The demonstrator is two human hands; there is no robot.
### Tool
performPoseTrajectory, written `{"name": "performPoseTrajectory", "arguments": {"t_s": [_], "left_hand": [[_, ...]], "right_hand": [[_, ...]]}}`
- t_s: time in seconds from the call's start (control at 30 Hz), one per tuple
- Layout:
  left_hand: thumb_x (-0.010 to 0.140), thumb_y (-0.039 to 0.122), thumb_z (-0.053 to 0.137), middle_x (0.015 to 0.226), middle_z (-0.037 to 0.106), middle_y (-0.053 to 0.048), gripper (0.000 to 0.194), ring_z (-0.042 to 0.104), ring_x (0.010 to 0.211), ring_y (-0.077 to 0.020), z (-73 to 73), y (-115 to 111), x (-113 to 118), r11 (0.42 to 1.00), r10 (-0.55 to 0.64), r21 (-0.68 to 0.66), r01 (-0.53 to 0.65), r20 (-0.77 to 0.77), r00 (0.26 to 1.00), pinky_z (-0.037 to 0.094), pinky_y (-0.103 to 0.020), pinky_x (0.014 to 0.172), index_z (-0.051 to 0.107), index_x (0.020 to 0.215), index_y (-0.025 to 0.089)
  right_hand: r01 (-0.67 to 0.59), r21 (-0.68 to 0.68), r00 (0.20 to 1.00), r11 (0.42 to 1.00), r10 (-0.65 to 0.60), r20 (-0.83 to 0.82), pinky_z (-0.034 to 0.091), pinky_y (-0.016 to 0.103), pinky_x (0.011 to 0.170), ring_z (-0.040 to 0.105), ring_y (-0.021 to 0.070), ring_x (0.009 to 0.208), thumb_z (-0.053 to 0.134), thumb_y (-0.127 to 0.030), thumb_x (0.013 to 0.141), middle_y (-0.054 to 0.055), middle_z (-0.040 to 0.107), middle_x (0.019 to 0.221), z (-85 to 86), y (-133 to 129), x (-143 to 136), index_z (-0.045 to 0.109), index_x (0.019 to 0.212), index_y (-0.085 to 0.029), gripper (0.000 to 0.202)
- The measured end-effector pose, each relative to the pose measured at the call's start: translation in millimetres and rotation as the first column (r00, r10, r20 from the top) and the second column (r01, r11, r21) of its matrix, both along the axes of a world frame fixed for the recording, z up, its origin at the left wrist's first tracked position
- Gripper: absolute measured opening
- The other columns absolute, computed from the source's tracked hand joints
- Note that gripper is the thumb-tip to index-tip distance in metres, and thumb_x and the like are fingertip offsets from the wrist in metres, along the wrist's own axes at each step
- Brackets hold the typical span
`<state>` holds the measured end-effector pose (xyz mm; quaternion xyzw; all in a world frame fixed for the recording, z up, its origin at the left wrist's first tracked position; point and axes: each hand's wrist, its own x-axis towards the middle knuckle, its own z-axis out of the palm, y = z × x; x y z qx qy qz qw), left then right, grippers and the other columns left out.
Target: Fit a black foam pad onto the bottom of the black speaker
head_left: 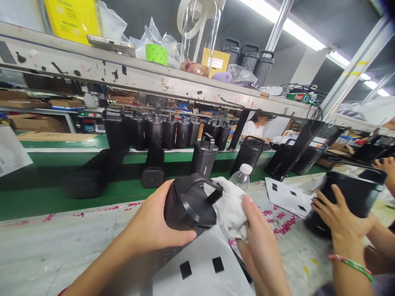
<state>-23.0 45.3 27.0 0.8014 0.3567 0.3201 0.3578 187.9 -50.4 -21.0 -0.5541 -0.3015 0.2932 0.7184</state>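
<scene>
Left-hand grip (154,228) around black speaker (188,203), white cloth (230,205) alongside.

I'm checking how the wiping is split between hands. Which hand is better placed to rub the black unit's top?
Probably the right hand: it grips the white cloth, pressed against the black unit beside its handle. The left hand wraps the body, steadying it.

Scuffed white shelf (129,76) above green conveyor belt (46,181), ceiling striplights (293,31) overhead.

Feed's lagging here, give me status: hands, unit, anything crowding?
Left hand grips black speaker. Right hand presses white cloth against it. Water bottle just behind; co-worker's hand on another unit, right.
</scene>
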Motion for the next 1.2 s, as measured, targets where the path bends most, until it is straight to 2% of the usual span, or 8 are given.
{"name": "performPoseTrajectory", "arguments": {"t_s": [0.13,0.27,0.33,0.5,0.7,0.87,1.03,1.2], "left_hand": [[0.058,0.035,0.081,0.125,0.063,-0.003,0.078,0.061,0.115,-0.0313,0.3,1,0,1.0,0.005,-0.013,-0.005,0.017,1.0,0.049,-0.043,0.098,0.048,0.128,0.028],[0.056,0.034,0.081,0.123,0.063,-0.003,0.076,0.062,0.111,-0.0323,-3.1,3,0,0.999,-0.027,0.028,0.025,0.062,0.998,0.053,-0.041,0.09,0.049,0.124,0.027],[0.056,0.034,0.08,0.118,0.063,-0.002,0.076,0.062,0.105,-0.031,-4.4,3,0,0.999,-0.03,0.035,0.028,0.048,0.998,0.053,-0.041,0.087,0.048,0.125,0.027],[0.053,0.032,0.082,0.122,0.063,0.0,0.078,0.06,0.112,-0.032,-4.0,4,-1,0.997,-0.073,0.006,0.073,0.025,0.997,0.05,-0.043,0.093,0.051,0.125,0.031],[0.05,0.032,0.081,0.117,0.065,-0.002,0.073,0.062,0.108,-0.0315,1.4,1,12,0.992,-0.12,-0.043,0.119,-0.024,0.992,0.049,-0.046,0.095,0.055,0.118,0.028],[0.05,0.031,0.082,0.119,0.065,-0.001,0.076,0.06,0.112,-0.0326,1.2,3,10,0.991,-0.134,-0.028,0.133,-0.024,0.991,0.045,-0.046,0.1,0.055,0.121,0.03],[0.059,0.034,0.081,0.118,0.066,-0.002,0.069,0.061,0.109,-0.0306,-4.4,24,-14,0.98,-0.17,-0.074,0.184,0.168,0.971,0.045,-0.04,0.096,0.054,0.123,0.026],[0.058,0.041,0.086,0.122,0.066,-0.005,0.079,0.06,0.114,-0.0324,-9.3,41,-24,0.964,-0.206,-0.11,0.242,0.269,0.941,0.046,-0.038,0.097,0.053,0.128,0.022]], "right_hand": [[-0.2,0.171,0.865,0.965,0.092,0.493,0.048,0.03,0.106,0.054,0.0184,0.131,0.047,-0.048,0.102,-0.002,0.059,0.139,41.3,21,-39,0.066,0.124,-0.033,0.033],[-0.351,0.21,0.231,0.913,-0.133,0.964,0.04,0.041,0.105,0.047,0.0216,0.126,0.04,-0.014,0.101,-0.001,0.059,0.135,69.3,39,-53,0.065,0.126,-0.032,0.04],[-0.401,0.141,0.105,0.905,-0.107,0.989,0.043,0.036,0.093,0.053,0.02,0.107,0.042,-0.013,0.102,0.003,0.064,0.119,80.7,49,-48,0.064,0.13,-0.025,0.038],[-0.612,-0.035,0.308,0.79,0.279,0.909,0.045,0.017,0.075,0.059,0.0068,0.087,0.066,-0.029,0.095,-0.004,0.066,0.101,89.7,62,-19,0.068,0.125,-0.026,0.03],[-0.536,0.095,0.458,0.839,0.195,0.867,0.049,0.018,0.084,0.063,0.0095,0.097,0.057,-0.024,0.1,-0.002,0.069,0.111,65.7,46,-1,0.066,0.128,-0.031,0.031],[-0.158,0.15,0.631,0.976,-0.017,0.775,0.055,0.027,0.086,0.067,0.019,0.096,0.048,-0.043,0.102,0.004,0.072,0.106,13.1,27,7,0.071,0.121,-0.024,0.035],[0.023,-0.033,0.602,0.999,0.012,0.798,0.056,0.03,0.066,0.068,0.0217,0.075,0.047,-0.055,0.099,0.008,0.071,0.082,-68.0,16,49,0.074,0.097,-0.015,0.048],[0.154,-0.077,0.508,0.985,-0.012,0.861,0.042,0.073,0.098,0.056,0.0438,0.118,0.044,-0.08,0.087,0.021,0.065,0.119,-102.8,24,75,0.076,0.11,-0.018,0.074]]}}
